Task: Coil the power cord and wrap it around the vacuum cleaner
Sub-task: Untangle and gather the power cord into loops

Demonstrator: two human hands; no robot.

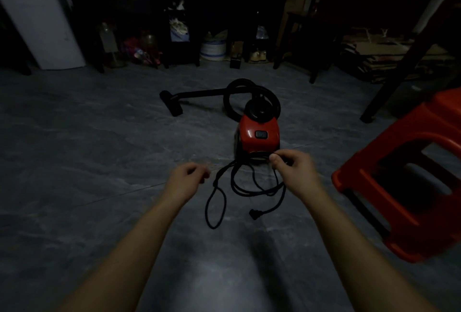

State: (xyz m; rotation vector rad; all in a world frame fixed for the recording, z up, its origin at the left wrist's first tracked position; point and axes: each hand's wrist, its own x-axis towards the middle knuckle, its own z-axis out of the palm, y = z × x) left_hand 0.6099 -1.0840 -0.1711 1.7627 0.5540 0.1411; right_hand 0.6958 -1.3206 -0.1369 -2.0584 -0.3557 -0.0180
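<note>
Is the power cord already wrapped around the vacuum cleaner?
No: the power cord hangs in loose loops from the right hand in front of the vacuum cleaner, with its plug dangling free.

The vacuum cleaner has a glossy red plastic shell; its power cord looks matt black, rubbery. The stool is smooth orange-red plastic, and the floor grey, stone-veined, faintly sheened

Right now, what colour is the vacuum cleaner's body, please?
Red, clearest in the head view.
</note>
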